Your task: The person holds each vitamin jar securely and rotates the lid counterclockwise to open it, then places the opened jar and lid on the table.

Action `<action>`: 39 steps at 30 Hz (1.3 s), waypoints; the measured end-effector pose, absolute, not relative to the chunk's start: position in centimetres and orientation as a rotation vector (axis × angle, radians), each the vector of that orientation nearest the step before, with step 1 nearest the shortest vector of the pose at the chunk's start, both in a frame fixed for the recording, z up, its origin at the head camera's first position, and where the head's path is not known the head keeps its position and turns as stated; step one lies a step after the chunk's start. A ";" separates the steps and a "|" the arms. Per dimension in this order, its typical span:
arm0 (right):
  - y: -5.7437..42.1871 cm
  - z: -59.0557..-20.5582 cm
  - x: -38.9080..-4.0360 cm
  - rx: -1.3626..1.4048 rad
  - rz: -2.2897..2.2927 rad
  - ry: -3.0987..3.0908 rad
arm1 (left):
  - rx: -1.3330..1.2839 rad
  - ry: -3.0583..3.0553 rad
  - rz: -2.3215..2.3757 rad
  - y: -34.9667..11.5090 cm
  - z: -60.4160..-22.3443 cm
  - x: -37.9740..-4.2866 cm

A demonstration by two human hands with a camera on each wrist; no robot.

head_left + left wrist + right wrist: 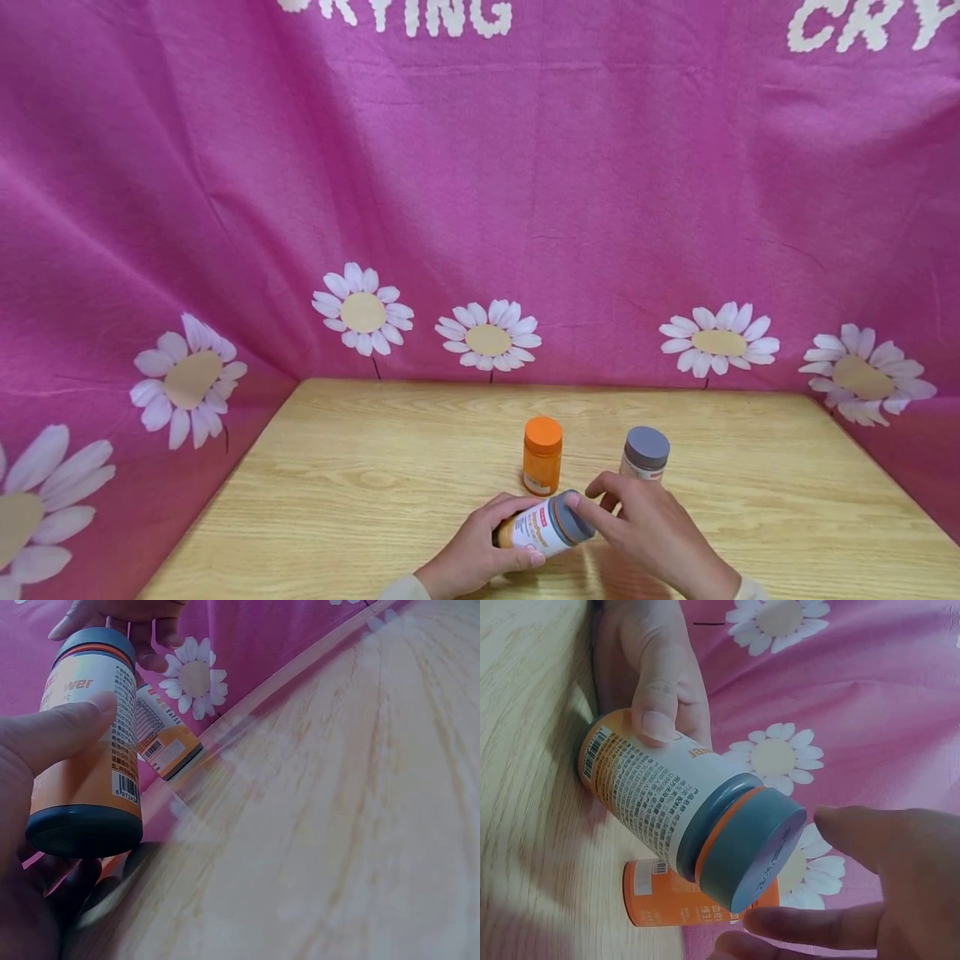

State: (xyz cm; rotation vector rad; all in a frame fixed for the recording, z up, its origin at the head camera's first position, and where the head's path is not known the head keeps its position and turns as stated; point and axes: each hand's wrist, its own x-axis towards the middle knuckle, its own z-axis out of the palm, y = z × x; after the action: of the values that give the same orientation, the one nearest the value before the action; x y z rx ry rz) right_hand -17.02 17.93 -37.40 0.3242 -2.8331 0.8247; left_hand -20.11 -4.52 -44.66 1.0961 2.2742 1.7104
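In the head view, we see the left hand (476, 542), its grip clamped around the white-labelled bottle (534, 532), which is tilted over the tabletop (337, 467); behind stand an orange bottle (542, 464) and a grey-capped bottle (647, 450). In the left wrist view, the thumb (64, 731) lies across the label (73, 676). In the right wrist view, we find the right hand (915, 866) with its grip apart, just beside the grey lid (751, 847).

The head view is clear and bright, the wrist views dimmer and hazier.
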 end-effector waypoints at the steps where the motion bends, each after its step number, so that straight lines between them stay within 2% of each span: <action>1: 17.9 -37.4 -17.0 0.336 0.818 -2.829 | 1.095 2.274 1.712 -4.5 -44.7 -20.1; 20: 19.0 -37.2 -17.3 0.794 1.060 -2.844 | 1.058 2.262 1.696 -4.5 -44.6 -20.1; 34: 19.3 -37.1 -16.9 0.949 1.046 -2.768 | 1.022 2.223 1.701 -4.6 -44.4 -20.0; 39: 19.3 -36.9 -16.8 0.872 1.077 -2.796 | 1.022 2.246 1.695 -4.5 -44.4 -20.0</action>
State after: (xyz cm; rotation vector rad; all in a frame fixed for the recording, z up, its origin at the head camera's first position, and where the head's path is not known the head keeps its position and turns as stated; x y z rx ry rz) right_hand -16.80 19.28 -36.94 0.8719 -2.7958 1.0767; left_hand -20.00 -4.52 -44.42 1.0224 2.2459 1.6946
